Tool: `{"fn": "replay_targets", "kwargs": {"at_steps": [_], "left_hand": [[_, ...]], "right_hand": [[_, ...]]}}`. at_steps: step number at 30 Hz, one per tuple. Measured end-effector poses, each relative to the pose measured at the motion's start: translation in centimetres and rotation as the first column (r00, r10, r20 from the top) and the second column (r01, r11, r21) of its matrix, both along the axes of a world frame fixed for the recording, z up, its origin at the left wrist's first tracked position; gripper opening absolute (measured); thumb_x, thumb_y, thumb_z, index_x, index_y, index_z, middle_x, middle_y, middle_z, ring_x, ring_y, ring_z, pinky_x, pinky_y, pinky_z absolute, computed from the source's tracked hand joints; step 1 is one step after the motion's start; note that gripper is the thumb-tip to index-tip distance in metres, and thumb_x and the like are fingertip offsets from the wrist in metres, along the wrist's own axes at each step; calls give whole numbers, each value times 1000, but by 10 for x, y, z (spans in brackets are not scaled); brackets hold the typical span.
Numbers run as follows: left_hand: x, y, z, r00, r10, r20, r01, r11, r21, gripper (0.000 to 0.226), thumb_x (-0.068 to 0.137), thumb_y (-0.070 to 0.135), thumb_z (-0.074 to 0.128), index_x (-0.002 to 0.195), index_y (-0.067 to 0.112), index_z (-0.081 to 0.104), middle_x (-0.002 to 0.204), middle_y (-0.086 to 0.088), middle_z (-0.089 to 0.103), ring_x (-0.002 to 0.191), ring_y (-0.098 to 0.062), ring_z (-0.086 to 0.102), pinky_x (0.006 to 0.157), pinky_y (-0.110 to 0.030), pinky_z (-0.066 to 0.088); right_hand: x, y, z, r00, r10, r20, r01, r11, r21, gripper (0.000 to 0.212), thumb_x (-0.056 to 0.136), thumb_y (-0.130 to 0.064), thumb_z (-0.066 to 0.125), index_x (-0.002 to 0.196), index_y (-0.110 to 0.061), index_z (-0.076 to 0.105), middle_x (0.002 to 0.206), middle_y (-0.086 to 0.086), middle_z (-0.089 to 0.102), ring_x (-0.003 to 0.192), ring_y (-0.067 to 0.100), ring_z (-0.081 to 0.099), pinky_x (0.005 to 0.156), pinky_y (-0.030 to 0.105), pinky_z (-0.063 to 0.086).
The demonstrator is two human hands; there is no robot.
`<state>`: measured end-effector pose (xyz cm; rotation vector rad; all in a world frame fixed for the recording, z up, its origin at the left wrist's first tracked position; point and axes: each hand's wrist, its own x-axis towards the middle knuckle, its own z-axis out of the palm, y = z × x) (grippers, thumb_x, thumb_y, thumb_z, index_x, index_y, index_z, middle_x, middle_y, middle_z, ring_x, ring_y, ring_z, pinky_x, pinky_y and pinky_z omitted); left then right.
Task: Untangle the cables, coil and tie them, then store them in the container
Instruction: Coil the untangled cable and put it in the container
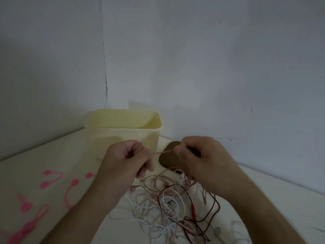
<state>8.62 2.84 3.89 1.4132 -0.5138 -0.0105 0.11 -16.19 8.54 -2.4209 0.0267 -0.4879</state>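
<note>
Left hand (pixel 129 156) and right hand (pixel 195 152) pinch pink cable (pixel 161 152) taut above tangle (pixel 174 199) on desk (pixel 52 155); yellow container (pixel 123 132) waits behind. Best: draw strand slowly, freeing loops, no yanking.

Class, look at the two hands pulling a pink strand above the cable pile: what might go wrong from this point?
1. Both hands, left hand and right hand, pinch one pink cable taut; pulling harder may tighten knots in the tangle below.
2. The pink ties lie left of the arms, so a forearm might sweep them away.
</note>
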Motion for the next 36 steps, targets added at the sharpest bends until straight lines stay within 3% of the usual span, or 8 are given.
{"fn": "replay_targets", "kwargs": {"at_steps": [4,7,10,16,21,24,27,36], "left_hand": [[0,3,0,973,-212,-89,219,972,85,53,91,29,66,54,7,34,44,-6,29,48,-21,21,50,-34,19],[-3,5,2,863,-462,-204,434,885,-168,56,88,33,73,57,13,30,47,5,21,43,-10,16,43,-23,14],[-4,7,5,760,-619,-196,512,757,-405,45,99,35,65,65,14,45,49,3,30,41,-10,27,39,-22,29],[1,1,9,903,-397,-165,234,776,-586,28,101,15,48,103,-3,69,90,-15,72,82,-26,72,70,-29,60],[3,-3,5,973,-222,-62,166,861,-481,31,106,-4,37,127,-11,59,120,-26,74,116,-37,72,98,-37,59],[3,-6,-3,994,-94,59,104,974,-199,26,107,0,46,120,2,68,113,-13,79,111,-27,74,97,-30,58],[-5,-9,-9,969,-221,114,216,975,56,19,97,15,56,92,19,74,84,-5,74,84,-14,69,75,-21,53],[-14,-4,2,852,-512,-113,486,851,-199,32,98,27,54,80,2,65,57,-5,36,50,-19,39,52,-25,37]], "right_hand": [[6,-6,-5,976,-84,199,97,994,-54,25,104,-29,61,79,-25,63,94,-11,59,89,5,57,69,9,41],[8,-7,-10,951,-136,279,159,985,-61,27,104,-29,61,78,-22,59,79,-7,60,78,8,58,67,21,47],[9,5,-17,980,-160,119,180,966,-186,30,107,-41,51,85,-21,56,71,-3,62,71,19,61,65,40,54],[5,37,-28,996,43,-75,-72,890,-451,34,111,-46,38,84,-26,43,80,0,61,74,29,60,68,46,54],[0,51,-26,981,187,-41,-187,892,-412,36,108,-45,40,76,-29,35,70,-3,50,64,24,52,63,46,50],[-2,47,-21,979,200,32,-176,919,-354,35,106,-43,43,74,-30,35,66,-7,48,60,19,50,60,47,49],[-5,39,-10,977,171,125,-126,943,-309,26,102,-46,44,79,-33,44,69,-11,57,65,14,56,63,45,51],[3,11,-14,973,82,216,-81,997,-11,30,104,-39,63,79,-22,64,64,4,62,60,22,59,59,43,52]]}}
